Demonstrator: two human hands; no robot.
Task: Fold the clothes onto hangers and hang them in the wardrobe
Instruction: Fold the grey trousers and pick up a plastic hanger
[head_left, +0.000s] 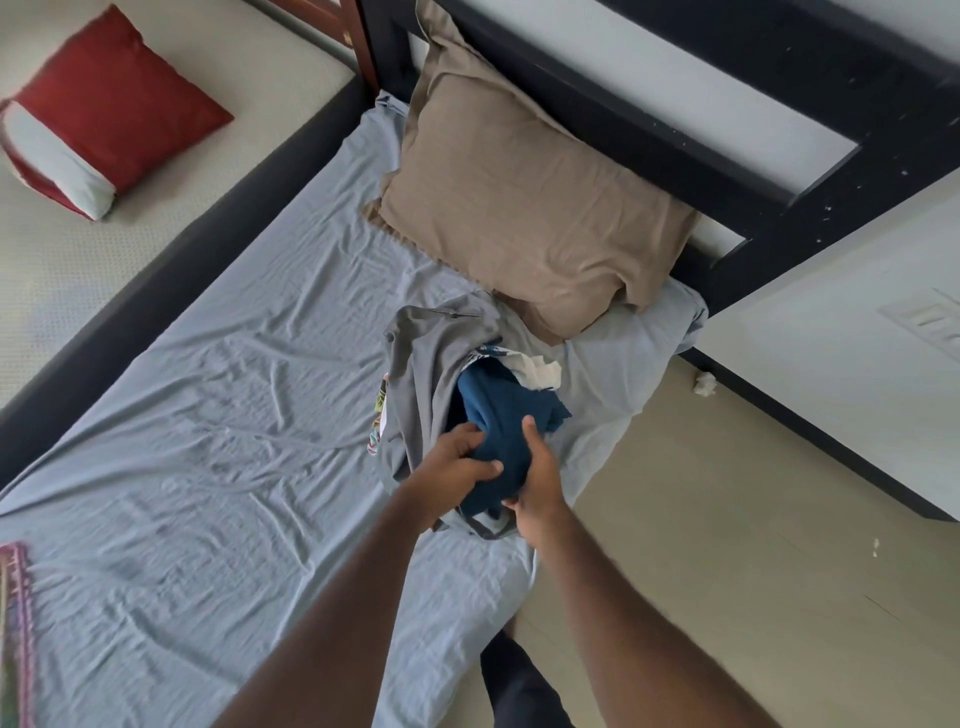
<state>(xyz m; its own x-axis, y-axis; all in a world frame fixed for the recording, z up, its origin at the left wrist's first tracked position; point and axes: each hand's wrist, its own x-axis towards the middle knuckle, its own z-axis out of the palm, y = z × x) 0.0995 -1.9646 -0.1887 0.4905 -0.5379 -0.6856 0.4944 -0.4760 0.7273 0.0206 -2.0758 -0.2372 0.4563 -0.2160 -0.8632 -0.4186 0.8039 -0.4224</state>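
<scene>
Both our hands grip the blue garment (498, 431) on top of the clothes pile near the bed's (208, 415) right edge, just below the tan pillow (524, 208). Left hand (452, 460): fingers curled round the cloth's left side, thumb on top. Right hand (537, 467): thumb up, fingers wrapped under the right side, pinching the fabric. Both forearms reach fwd from bottom of frame, converging on the pile. Blue garment is bunched; long axis runs approx. away from us, toward the pillow. Grey garment (421, 358) lies under and left of it, w/ white cloth (540, 374) beside.
</scene>
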